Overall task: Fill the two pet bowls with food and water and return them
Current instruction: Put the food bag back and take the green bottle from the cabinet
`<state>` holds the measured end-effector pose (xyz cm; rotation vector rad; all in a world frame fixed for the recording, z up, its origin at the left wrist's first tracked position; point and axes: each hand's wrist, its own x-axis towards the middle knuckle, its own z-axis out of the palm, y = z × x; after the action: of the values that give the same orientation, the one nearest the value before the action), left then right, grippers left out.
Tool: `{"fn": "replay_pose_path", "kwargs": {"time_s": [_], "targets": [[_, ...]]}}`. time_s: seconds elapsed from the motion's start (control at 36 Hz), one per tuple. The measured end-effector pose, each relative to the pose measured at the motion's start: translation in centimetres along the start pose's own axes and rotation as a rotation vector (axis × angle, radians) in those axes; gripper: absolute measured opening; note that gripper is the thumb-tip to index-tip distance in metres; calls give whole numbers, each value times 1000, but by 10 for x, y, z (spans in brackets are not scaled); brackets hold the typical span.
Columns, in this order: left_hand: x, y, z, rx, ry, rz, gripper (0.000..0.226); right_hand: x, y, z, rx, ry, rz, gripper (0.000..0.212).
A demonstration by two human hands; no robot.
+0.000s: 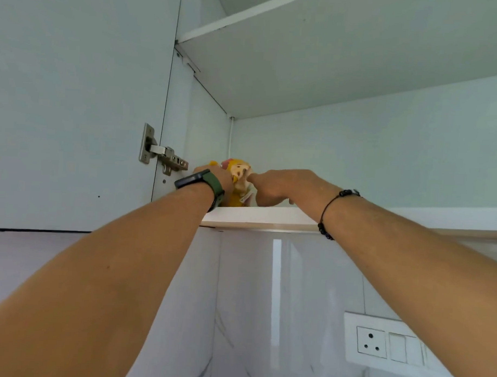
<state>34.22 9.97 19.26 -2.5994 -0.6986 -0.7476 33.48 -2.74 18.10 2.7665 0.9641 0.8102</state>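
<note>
We reach both hands up to the yellow bag (240, 174) on the cabinet's lower shelf (257, 215). Our left hand (214, 174) and right hand (278, 186) hold it from either side; finger detail is hidden.

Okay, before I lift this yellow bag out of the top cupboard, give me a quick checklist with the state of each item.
1. Cupboard door swung open: ok.
2. Yellow bag on the lower shelf, near its front edge: ok.
3. Left hand on the bag: ok, fingers hidden.
4. Right hand on the bag: ok, firmness cannot tell.
5. Bag closed against spilling: cannot tell.
6. Room under the upper shelf to lift: ok.
</note>
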Motion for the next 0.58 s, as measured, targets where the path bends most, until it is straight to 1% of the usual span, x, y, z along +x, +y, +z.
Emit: {"fn": "replay_pose_path", "kwargs": {"time_s": [0.06, 0.14, 0.19, 0.28, 0.31, 0.42, 0.5, 0.53, 0.58], "targets": [[0, -2, -2, -33, 0, -7, 51, -2, 0, 0, 23, 12, 3, 61], [-3, -6, -9, -124, 75, -56, 72, -10, 1, -1, 90, 38, 13, 55], [-12, -9, -18, -155, 119, -89, 80, -16, 1, -2, 109, 61, 24, 51], [-25, -10, -35, -127, 168, -78, 94, -26, 1, -3, 123, 130, 32, 51], [-29, -10, -41, -103, 188, -67, 94, -28, 1, -4, 131, 158, 35, 51], [-51, -7, -66, -16, 288, -42, 76, -40, 8, -8, 133, 263, 43, 48], [-63, -5, -86, -26, 391, 6, 47, -47, 23, -10, 77, 317, 79, 45], [-66, -3, -91, -41, 400, 27, 37, -50, 31, -11, 65, 326, 96, 46], [-73, 3, -101, -89, 401, 79, 25, -59, 47, -14, 42, 340, 136, 46]]}}
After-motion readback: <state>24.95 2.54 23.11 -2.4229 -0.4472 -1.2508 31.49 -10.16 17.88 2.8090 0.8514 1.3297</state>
